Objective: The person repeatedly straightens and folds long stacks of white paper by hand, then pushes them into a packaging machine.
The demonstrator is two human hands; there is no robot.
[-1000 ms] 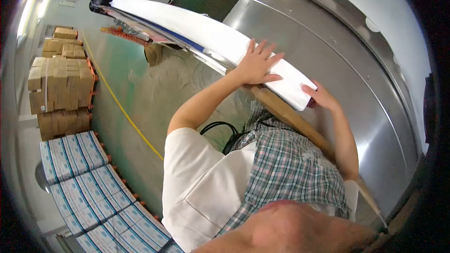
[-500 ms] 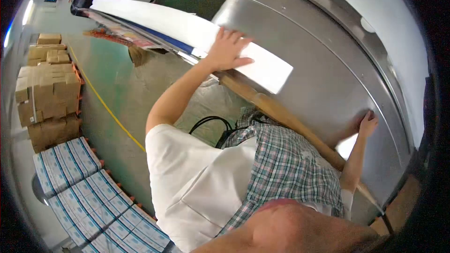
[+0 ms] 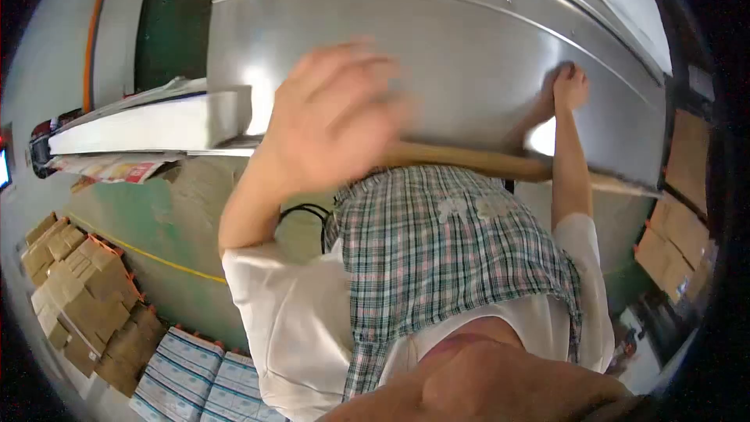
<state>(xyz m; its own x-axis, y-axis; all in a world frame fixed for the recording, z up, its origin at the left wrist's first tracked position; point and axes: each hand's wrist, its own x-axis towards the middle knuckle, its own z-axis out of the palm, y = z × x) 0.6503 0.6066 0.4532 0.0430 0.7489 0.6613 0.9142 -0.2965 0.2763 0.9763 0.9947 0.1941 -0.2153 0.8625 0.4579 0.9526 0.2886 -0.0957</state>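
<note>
Left hand (image 3: 336,121): off the long white flat-topped stack (image 3: 133,128) since the last frame, where it lay flat on top. Now raised in front of the brushed-steel work surface (image 3: 437,55), motion-blurred on my feed.
Left fingers: apart and loosely curled, palm part open. I see nothing held.
White stack: now farther left in my view, left of the raised hand. Runs lengthwise out to the left, near end at the steel's left edge. Neither hand on it.
Right hand (image 3: 573,87): still over on the right part of the steel, right arm reaching out straight, same as last frame. Looks to be touching the metal.
Right fingers: bunched. I can't tell if they close fully or pinch anything; too small.
My view: swung round, steel now spans the top, stack lies more level across.
Tan wooden edge strip (image 3: 469,158): along the steel's near side, just beside the green-and-white plaid apron (image 3: 461,258).
Printed sheet (image 3: 129,167): colored, juts out below the stack.
</note>
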